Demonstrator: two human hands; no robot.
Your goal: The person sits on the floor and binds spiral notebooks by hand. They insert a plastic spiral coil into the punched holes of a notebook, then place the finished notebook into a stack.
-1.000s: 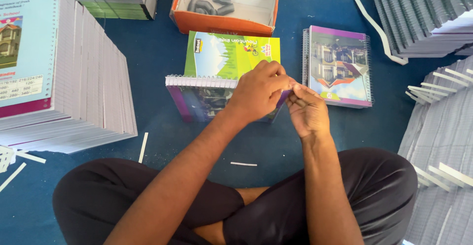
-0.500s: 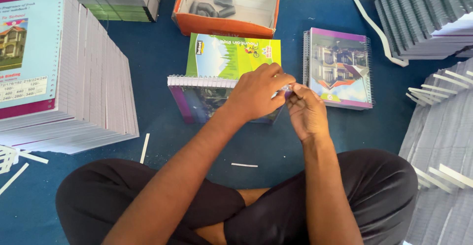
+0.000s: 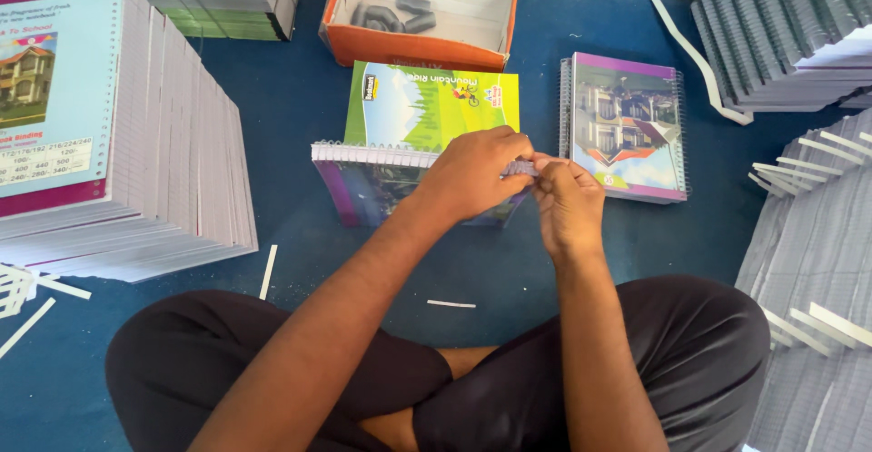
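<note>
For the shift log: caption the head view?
Both hands work the spiral edge of a purple notebook on blue floor.

left hand (image 3: 477, 175): slid slightly left along the white spiral (image 3: 372, 153) of the purple notebook (image 3: 363, 193), fingers now curled over its right end
right hand (image 3: 568, 199): fingertips drawn in against the left hand

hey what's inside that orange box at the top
The orange box stands open, and a few dark grey tube-like pieces lie at its left end. The rest of its pale floor looks bare. Its near wall hides the front strip of the floor.
</note>
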